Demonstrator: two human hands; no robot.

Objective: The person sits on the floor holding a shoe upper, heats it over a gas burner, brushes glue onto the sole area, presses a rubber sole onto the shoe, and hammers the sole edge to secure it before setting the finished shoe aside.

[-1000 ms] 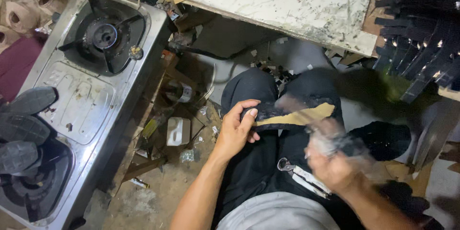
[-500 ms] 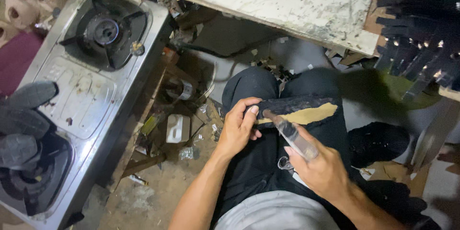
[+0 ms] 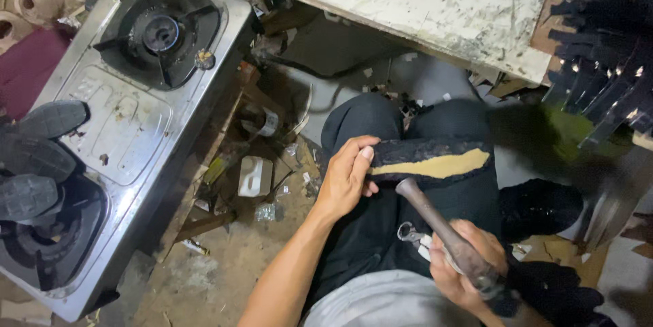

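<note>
right hand (image 3: 462, 266) grips hammer (image 3: 435, 225), now lowered onto strap (image 3: 432, 161) | left hand (image 3: 347, 177) still pinching strap

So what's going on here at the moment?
A seated person presses a long black strip with a tan underside flat across the knees with the left hand. The right hand grips a metal-headed hammer, its head resting at the strip's lower edge. A steel two-burner gas stove stands on the person's left, with dark shoe soles lying on it.
</note>
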